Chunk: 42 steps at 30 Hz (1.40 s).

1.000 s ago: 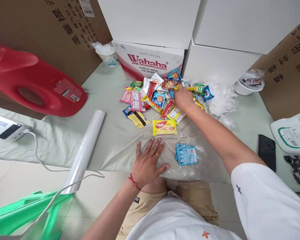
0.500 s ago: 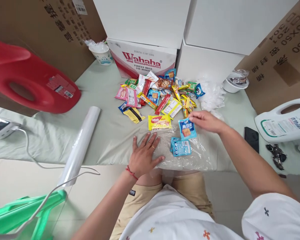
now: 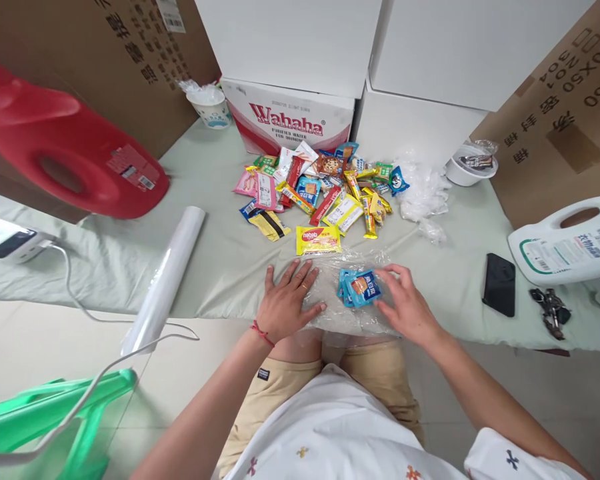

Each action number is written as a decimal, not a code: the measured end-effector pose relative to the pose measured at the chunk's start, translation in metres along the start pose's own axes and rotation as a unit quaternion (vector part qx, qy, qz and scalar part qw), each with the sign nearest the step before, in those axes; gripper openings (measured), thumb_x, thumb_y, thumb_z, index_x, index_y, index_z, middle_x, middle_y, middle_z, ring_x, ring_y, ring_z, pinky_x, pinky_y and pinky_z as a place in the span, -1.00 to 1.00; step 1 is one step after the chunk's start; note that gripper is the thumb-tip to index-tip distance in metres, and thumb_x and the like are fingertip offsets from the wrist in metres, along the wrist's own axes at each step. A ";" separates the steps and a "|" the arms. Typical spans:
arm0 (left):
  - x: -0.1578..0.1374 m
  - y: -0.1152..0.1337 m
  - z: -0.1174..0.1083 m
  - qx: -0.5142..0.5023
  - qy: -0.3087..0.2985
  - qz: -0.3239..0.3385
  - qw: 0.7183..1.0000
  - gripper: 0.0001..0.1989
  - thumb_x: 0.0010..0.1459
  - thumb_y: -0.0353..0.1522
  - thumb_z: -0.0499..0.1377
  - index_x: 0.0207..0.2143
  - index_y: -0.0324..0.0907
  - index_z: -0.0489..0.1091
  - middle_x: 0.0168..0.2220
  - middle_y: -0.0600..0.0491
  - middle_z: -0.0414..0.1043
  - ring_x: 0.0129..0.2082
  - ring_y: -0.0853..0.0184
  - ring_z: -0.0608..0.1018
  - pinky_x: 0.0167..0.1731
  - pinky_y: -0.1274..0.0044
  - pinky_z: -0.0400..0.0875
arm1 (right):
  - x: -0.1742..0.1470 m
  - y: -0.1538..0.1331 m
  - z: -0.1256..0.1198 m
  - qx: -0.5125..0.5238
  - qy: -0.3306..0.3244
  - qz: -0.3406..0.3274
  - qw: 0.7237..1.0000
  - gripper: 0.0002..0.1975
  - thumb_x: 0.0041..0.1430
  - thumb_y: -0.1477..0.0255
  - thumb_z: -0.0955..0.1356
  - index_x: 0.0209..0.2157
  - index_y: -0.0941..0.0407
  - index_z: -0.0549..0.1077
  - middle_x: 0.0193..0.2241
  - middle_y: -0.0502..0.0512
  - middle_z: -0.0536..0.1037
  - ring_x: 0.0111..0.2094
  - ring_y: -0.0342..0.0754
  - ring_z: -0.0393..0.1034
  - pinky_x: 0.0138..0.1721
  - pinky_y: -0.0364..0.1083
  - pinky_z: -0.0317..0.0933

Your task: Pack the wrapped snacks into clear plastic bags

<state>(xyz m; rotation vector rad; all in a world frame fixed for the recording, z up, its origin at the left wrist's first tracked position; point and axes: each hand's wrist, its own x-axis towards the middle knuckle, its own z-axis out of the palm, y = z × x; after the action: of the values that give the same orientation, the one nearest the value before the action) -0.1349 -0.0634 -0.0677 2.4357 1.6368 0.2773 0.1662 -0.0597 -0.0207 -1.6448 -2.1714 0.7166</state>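
My left hand (image 3: 289, 300) lies flat with fingers spread on the cloth-covered table, its thumb side over the edge of a sheet of clear plastic film (image 3: 325, 310). On that film a few small blue snack packets (image 3: 364, 289) overlap in a little stack, the top one showing a picture of the food. My right hand (image 3: 405, 300) is at the stack's right side, thumb and fingers apart around its edge; fingertips are at the packet or just off it. A yellow Nabati wafer packet (image 3: 319, 241) lies just beyond the film.
A heap of mixed snack packets (image 3: 310, 187) lies before the Wahaha box (image 3: 285, 117). Left are a film roll (image 3: 173, 267) and a red jug (image 3: 75, 153). Right are crumpled plastic (image 3: 420, 193), a phone (image 3: 499, 285), keys (image 3: 551, 312) and a white detergent bottle (image 3: 570, 240).
My right hand has lowered the blue packet it held onto the others on the film, and its fingers have parted. My left hand stays flat in place. The view has shifted slightly.
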 end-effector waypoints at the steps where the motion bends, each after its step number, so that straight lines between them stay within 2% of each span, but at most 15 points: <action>1: 0.000 0.000 0.000 0.000 0.001 0.000 1.000 -0.25 0.30 0.07 0.05 0.44 -0.01 0.10 0.45 -0.11 0.06 0.46 -0.07 0.11 0.35 -0.16 -0.38 | 0.006 0.002 -0.004 -0.024 -0.040 -0.054 0.997 -0.34 0.19 0.47 0.37 0.32 -0.03 0.22 0.32 0.27 0.16 0.24 0.20 0.31 0.20 0.20 0.32; 4: 0.000 -0.001 0.001 0.002 0.005 -0.001 1.000 -0.24 0.29 0.08 0.06 0.44 -0.01 0.10 0.45 -0.11 0.07 0.46 -0.08 0.11 0.35 -0.17 -0.34 | 0.030 0.002 -0.013 -0.072 -0.141 -0.142 0.977 -0.17 0.14 0.54 0.41 0.40 -0.05 0.11 0.39 0.22 0.13 0.37 0.18 0.13 0.28 0.17 0.22; 7: -0.001 -0.001 0.002 0.003 0.005 -0.002 1.000 -0.23 0.29 0.08 0.07 0.44 -0.02 0.09 0.45 -0.11 0.08 0.46 -0.09 0.12 0.35 -0.18 -0.31 | 0.050 -0.008 -0.013 -0.135 -0.186 -0.145 0.962 -0.22 0.17 0.42 0.46 0.38 0.00 0.17 0.29 0.27 0.31 0.27 0.22 0.27 0.19 0.16 0.29; 12: 0.000 0.000 0.000 -0.001 0.003 -0.004 1.000 -0.23 0.29 0.08 0.07 0.45 0.00 0.07 0.45 -0.11 0.09 0.45 -0.09 0.13 0.36 -0.17 -0.30 | 0.055 -0.032 0.000 -0.193 -0.163 -0.123 0.960 -0.26 0.22 0.25 0.47 0.35 0.11 0.22 0.18 0.34 0.42 0.18 0.25 0.34 0.09 0.13 0.34; 16: -0.001 0.000 -0.002 -0.002 0.005 -0.006 1.000 -0.22 0.28 0.06 0.10 0.45 0.01 0.06 0.44 -0.12 0.11 0.44 -0.13 0.14 0.33 -0.22 -0.28 | 0.052 -0.039 0.009 -0.211 -0.162 -0.133 0.955 -0.19 0.18 0.23 0.50 0.36 0.16 0.21 0.23 0.39 0.38 0.19 0.29 0.31 0.09 0.16 0.33; 20: -0.009 0.001 -0.003 -0.001 0.010 -0.013 1.000 -0.23 0.28 0.05 0.10 0.44 0.02 0.08 0.44 -0.13 0.09 0.44 -0.15 0.13 0.30 -0.27 -0.39 | 0.051 -0.038 0.012 -0.221 -0.144 -0.133 0.955 -0.21 0.20 0.24 0.49 0.37 0.15 0.21 0.23 0.36 0.40 0.17 0.30 0.32 0.11 0.19 0.32; 23: -0.014 0.001 -0.003 -0.002 0.012 -0.008 1.000 -0.25 0.30 0.06 0.07 0.44 0.01 0.09 0.44 -0.14 0.09 0.44 -0.13 0.13 0.31 -0.24 -0.44 | 0.056 -0.035 0.006 -0.187 -0.162 -0.134 0.960 -0.15 0.17 0.15 0.50 0.38 0.12 0.19 0.30 0.36 0.32 0.22 0.30 0.30 0.11 0.17 0.33; 25: -0.016 0.001 -0.003 -0.003 0.015 -0.005 1.000 -0.28 0.33 0.06 0.03 0.44 0.02 0.10 0.44 -0.13 0.09 0.44 -0.10 0.14 0.33 -0.20 -0.42 | 0.069 -0.036 -0.002 -0.144 -0.160 -0.143 0.966 -0.20 0.22 0.09 0.45 0.37 0.10 0.21 0.31 0.33 0.31 0.22 0.26 0.33 0.09 0.12 0.35; 29: -0.016 0.001 -0.003 -0.004 0.023 -0.006 1.000 -0.32 0.36 0.04 -0.02 0.44 0.01 0.11 0.45 -0.08 0.08 0.46 -0.03 0.11 0.37 -0.12 -0.39 | 0.134 -0.051 -0.018 -0.167 -0.060 -0.128 0.976 -0.60 0.44 0.24 0.23 0.16 0.08 0.48 0.05 0.25 0.56 0.05 0.19 0.48 0.03 0.10 0.36; 32: -0.016 0.001 -0.003 -0.009 0.021 -0.010 1.000 -0.31 0.36 0.04 -0.02 0.44 0.01 0.11 0.45 -0.04 0.07 0.47 0.00 0.09 0.40 -0.07 -0.39 | 0.210 -0.072 -0.017 -0.234 -0.006 -0.109 0.966 -0.63 0.44 0.37 0.16 -0.02 0.10 0.57 -0.08 0.25 0.62 -0.03 0.22 0.51 -0.05 0.12 0.37; 34: -0.016 0.000 -0.003 -0.010 0.017 -0.011 1.000 -0.30 0.36 0.05 -0.02 0.44 0.01 0.10 0.45 -0.03 0.07 0.47 0.00 0.09 0.41 -0.05 -0.38 | 0.261 -0.085 -0.007 -0.265 0.006 -0.124 0.956 -0.64 0.39 0.45 0.19 0.04 0.14 0.53 0.01 0.30 0.58 0.00 0.27 0.50 -0.07 0.13 0.37; 36: -0.016 0.000 -0.003 -0.010 0.014 -0.011 1.000 -0.30 0.35 0.05 0.00 0.44 0.01 0.10 0.45 -0.02 0.08 0.47 0.00 0.09 0.41 -0.04 -0.37 | 0.303 -0.094 0.006 -0.288 -0.053 -0.177 0.940 -0.53 0.28 0.54 0.27 0.20 0.14 0.41 0.17 0.33 0.49 0.08 0.30 0.46 -0.03 0.12 0.36; 38: -0.015 -0.001 -0.003 -0.011 0.012 -0.013 1.000 -0.29 0.35 0.05 0.00 0.44 0.02 0.10 0.46 -0.01 0.08 0.47 0.00 0.09 0.41 -0.05 -0.37 | 0.332 -0.098 0.019 -0.293 -0.133 -0.222 0.920 -0.30 0.17 0.57 0.34 0.36 0.15 0.22 0.31 0.35 0.34 0.16 0.31 0.41 0.04 0.10 0.33; 40: -0.015 -0.001 -0.003 -0.014 0.009 -0.012 1.000 -0.30 0.35 0.05 -0.01 0.44 0.01 0.10 0.46 0.00 0.07 0.47 0.00 0.08 0.41 -0.04 -0.38 | 0.348 -0.098 0.029 -0.291 -0.175 -0.228 0.912 -0.14 0.12 0.56 0.38 0.43 0.17 0.06 0.34 0.38 0.29 0.18 0.30 0.40 0.07 0.09 0.32; 42: -0.016 -0.001 -0.004 -0.017 0.009 -0.010 1.000 -0.30 0.35 0.05 0.00 0.44 0.01 0.10 0.46 0.00 0.07 0.47 0.00 0.08 0.41 -0.04 -0.39 | 0.352 -0.097 0.033 -0.300 -0.184 -0.208 0.913 -0.12 0.11 0.54 0.40 0.43 0.18 0.06 0.27 0.41 0.39 0.12 0.29 0.45 0.05 0.09 0.33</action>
<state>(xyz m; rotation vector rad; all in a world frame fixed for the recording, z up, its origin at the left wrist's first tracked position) -0.1430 -0.0771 -0.0650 2.3985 1.6488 0.3226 -0.0282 0.2504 -0.0074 -1.2554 -3.1166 0.2485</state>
